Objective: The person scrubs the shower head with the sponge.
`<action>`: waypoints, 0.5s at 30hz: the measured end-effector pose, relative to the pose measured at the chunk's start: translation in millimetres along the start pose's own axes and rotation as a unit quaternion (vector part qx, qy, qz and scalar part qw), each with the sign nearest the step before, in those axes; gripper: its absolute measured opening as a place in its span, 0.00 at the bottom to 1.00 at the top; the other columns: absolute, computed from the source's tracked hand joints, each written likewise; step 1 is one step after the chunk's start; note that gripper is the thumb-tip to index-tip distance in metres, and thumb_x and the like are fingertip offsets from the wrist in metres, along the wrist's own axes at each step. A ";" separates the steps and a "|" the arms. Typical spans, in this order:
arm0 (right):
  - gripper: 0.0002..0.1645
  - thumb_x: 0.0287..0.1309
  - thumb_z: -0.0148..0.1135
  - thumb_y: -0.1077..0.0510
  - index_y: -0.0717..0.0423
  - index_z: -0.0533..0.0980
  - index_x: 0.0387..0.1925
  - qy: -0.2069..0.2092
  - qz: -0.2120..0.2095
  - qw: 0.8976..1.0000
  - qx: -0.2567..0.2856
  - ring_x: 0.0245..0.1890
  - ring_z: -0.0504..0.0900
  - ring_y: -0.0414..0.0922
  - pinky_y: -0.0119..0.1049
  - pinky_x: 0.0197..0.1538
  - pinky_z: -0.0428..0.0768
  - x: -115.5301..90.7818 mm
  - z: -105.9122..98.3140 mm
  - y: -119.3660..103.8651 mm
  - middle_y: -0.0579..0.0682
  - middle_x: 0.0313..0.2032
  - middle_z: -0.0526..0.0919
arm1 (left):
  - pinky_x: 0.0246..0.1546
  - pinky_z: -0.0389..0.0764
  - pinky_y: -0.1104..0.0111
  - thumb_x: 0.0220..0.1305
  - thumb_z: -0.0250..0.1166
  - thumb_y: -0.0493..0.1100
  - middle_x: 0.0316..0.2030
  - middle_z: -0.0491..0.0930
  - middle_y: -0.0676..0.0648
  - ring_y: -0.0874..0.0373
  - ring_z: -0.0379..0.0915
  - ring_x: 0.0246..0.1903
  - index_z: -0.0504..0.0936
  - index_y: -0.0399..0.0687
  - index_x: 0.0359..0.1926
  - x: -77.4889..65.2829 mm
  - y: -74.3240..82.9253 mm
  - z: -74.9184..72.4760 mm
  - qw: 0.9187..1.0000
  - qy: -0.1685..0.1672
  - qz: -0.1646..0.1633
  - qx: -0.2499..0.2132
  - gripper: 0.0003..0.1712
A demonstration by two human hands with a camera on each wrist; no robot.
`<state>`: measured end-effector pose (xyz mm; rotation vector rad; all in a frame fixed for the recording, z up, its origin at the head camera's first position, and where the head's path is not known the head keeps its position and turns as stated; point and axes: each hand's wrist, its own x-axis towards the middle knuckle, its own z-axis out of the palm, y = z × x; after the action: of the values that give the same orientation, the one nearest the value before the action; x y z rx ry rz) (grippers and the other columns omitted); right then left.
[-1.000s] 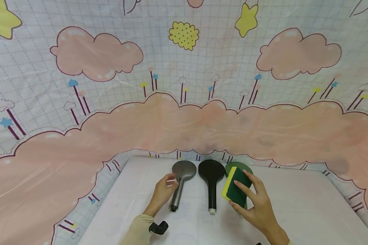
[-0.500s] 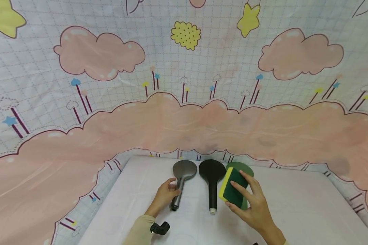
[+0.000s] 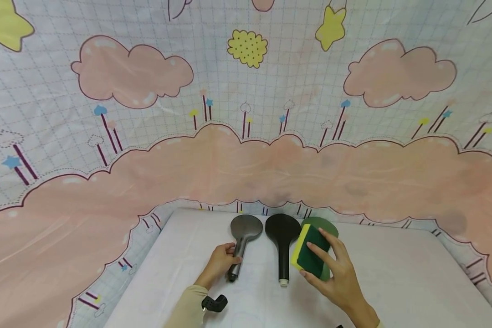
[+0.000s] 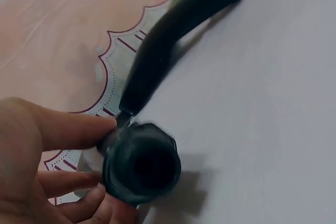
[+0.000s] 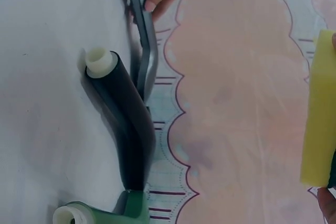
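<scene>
Three shower heads lie in a row on the white table: a grey one point(image 3: 246, 227), a black one point(image 3: 283, 228) and a green one point(image 3: 330, 225). My left hand point(image 3: 219, 263) grips the grey handle, thumb on one side and fingers on the other; its threaded end point(image 4: 142, 166) faces the left wrist camera. A yellow and dark green sponge point(image 3: 313, 251) is held between thumb and fingers of my right hand point(image 3: 341, 277). It is up in front of the green shower head and hides much of it. In the right wrist view the sponge point(image 5: 319, 114) shows its yellow side.
The white table point(image 3: 406, 273) runs back to a hanging cloth point(image 3: 238, 173) printed with pink clouds and stars. The black shower head stands between my two hands, its pale threaded end point(image 5: 101, 62) toward me. A black wrist strap device point(image 3: 214, 303) sits on my left wrist.
My left hand has come down and right onto the grey handle and now grips it. The sponge in my right hand has shifted slightly left. The shower heads lie where they were.
</scene>
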<state>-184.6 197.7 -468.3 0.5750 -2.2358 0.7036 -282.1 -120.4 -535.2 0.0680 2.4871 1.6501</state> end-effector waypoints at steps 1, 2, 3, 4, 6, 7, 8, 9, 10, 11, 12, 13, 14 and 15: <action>0.38 0.40 0.79 0.40 0.41 0.79 0.57 0.000 0.001 1.000 0.000 0.67 0.64 0.46 0.47 0.53 0.82 -0.5 0.1 0.1 0.55 0.68 0.68 | 0.49 0.81 0.57 0.53 0.69 0.31 0.50 0.80 0.29 0.44 0.80 0.49 0.69 0.20 0.61 0.3 -0.4 0.4 1.000 -0.006 -0.009 -0.013 0.35; 0.38 0.40 0.79 0.41 0.42 0.79 0.57 -0.001 0.002 1.000 0.002 0.67 0.64 0.46 0.44 0.54 0.81 -1.0 0.2 0.1 0.55 0.68 0.68 | 0.51 0.80 0.57 0.54 0.69 0.32 0.52 0.79 0.29 0.44 0.79 0.50 0.68 0.21 0.62 0.6 -0.8 1.1 0.999 -0.010 -0.020 -0.029 0.35; 0.38 0.40 0.79 0.41 0.42 0.79 0.56 -0.001 0.002 1.000 0.005 0.67 0.64 0.46 0.41 0.57 0.80 -1.6 0.5 0.4 0.55 0.68 0.68 | 0.52 0.79 0.56 0.54 0.68 0.32 0.53 0.79 0.29 0.45 0.78 0.51 0.68 0.21 0.62 0.5 -1.3 1.6 0.999 -0.016 -0.028 -0.042 0.35; 0.38 0.40 0.79 0.41 0.42 0.79 0.56 -0.001 0.003 1.000 0.004 0.67 0.64 0.45 0.39 0.57 0.79 -2.3 0.6 0.6 0.55 0.68 0.68 | 0.53 0.78 0.57 0.55 0.67 0.32 0.54 0.78 0.29 0.47 0.77 0.51 0.67 0.21 0.63 0.3 -1.4 2.0 0.997 -0.023 -0.036 -0.059 0.35; 0.37 0.40 0.79 0.41 0.42 0.79 0.56 -0.001 0.003 1.000 0.006 0.67 0.64 0.45 0.35 0.59 0.77 -3.1 0.7 0.7 0.55 0.68 0.68 | 0.52 0.79 0.56 0.56 0.66 0.31 0.56 0.76 0.29 0.49 0.77 0.49 0.65 0.21 0.64 -0.2 -2.1 3.0 0.992 -0.041 -0.051 -0.105 0.36; 0.37 0.41 0.79 0.41 0.42 0.79 0.56 0.000 0.002 1.000 0.008 0.67 0.64 0.45 0.34 0.59 0.77 -3.4 0.8 1.0 0.56 0.68 0.68 | 0.50 0.80 0.56 0.56 0.65 0.31 0.57 0.74 0.29 0.50 0.78 0.47 0.63 0.21 0.65 -0.6 -2.2 3.2 0.989 -0.049 -0.057 -0.131 0.36; 0.37 0.41 0.79 0.41 0.42 0.79 0.56 0.002 0.001 1.000 0.010 0.67 0.65 0.45 0.32 0.60 0.75 -3.4 0.8 1.4 0.56 0.68 0.68 | 0.48 0.81 0.57 0.57 0.64 0.30 0.57 0.74 0.28 0.51 0.80 0.44 0.62 0.21 0.66 -0.7 -2.5 3.4 0.985 -0.058 -0.061 -0.150 0.37; 0.37 0.41 0.79 0.41 0.43 0.79 0.56 0.003 0.000 1.000 0.011 0.66 0.65 0.46 0.31 0.60 0.75 -3.3 0.7 1.8 0.56 0.68 0.69 | 0.46 0.82 0.57 0.58 0.63 0.30 0.57 0.74 0.28 0.51 0.81 0.41 0.61 0.22 0.66 -0.7 -2.6 3.5 0.980 -0.068 -0.064 -0.173 0.37; 0.37 0.41 0.79 0.41 0.43 0.79 0.56 0.005 -0.001 1.000 0.013 0.66 0.65 0.46 0.30 0.61 0.74 -3.0 0.5 2.2 0.56 0.68 0.69 | 0.44 0.83 0.57 0.59 0.63 0.30 0.57 0.73 0.27 0.51 0.82 0.40 0.59 0.22 0.67 -0.7 -2.6 3.6 0.975 -0.078 -0.066 -0.197 0.37; 0.37 0.42 0.78 0.41 0.43 0.79 0.57 0.005 0.000 1.000 0.013 0.67 0.65 0.46 0.27 0.62 0.71 -2.8 0.4 2.5 0.56 0.68 0.69 | 0.44 0.84 0.57 0.59 0.62 0.30 0.57 0.73 0.27 0.51 0.83 0.39 0.58 0.22 0.67 -0.6 -2.6 3.8 0.969 -0.087 -0.066 -0.219 0.37; 0.37 0.42 0.78 0.40 0.42 0.79 0.57 0.005 -0.001 1.000 0.013 0.67 0.65 0.46 0.24 0.62 0.68 -2.6 0.5 2.9 0.56 0.68 0.69 | 0.44 0.84 0.57 0.60 0.61 0.29 0.57 0.73 0.26 0.51 0.84 0.38 0.57 0.23 0.67 -0.5 -3.1 4.0 0.964 -0.095 -0.065 -0.240 0.37; 0.37 0.42 0.78 0.41 0.43 0.79 0.57 0.005 -0.001 1.000 0.014 0.67 0.65 0.46 0.22 0.63 0.65 -2.6 0.6 3.2 0.56 0.68 0.69 | 0.44 0.84 0.58 0.61 0.61 0.29 0.57 0.73 0.26 0.51 0.84 0.39 0.57 0.23 0.67 -0.3 -3.7 4.4 0.960 -0.101 -0.064 -0.255 0.36; 0.37 0.42 0.79 0.41 0.43 0.79 0.57 0.005 -0.001 1.000 0.015 0.67 0.65 0.46 0.22 0.63 0.64 -2.5 0.8 3.6 0.56 0.68 0.69 | 0.45 0.84 0.58 0.61 0.61 0.29 0.58 0.73 0.26 0.53 0.84 0.41 0.57 0.24 0.67 -0.3 -4.3 4.8 0.956 -0.106 -0.061 -0.266 0.36; 0.37 0.41 0.79 0.41 0.42 0.79 0.57 0.003 0.001 1.000 0.014 0.67 0.64 0.46 0.21 0.63 0.62 -2.7 1.0 3.7 0.56 0.68 0.68 | 0.46 0.84 0.58 0.61 0.60 0.28 0.59 0.73 0.26 0.54 0.83 0.43 0.56 0.24 0.68 -0.5 -4.6 5.1 0.953 -0.111 -0.059 -0.276 0.36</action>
<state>-185.5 200.4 -472.1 0.5839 -2.2242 0.7377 -280.6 -117.6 -541.4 0.0345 1.7614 2.0827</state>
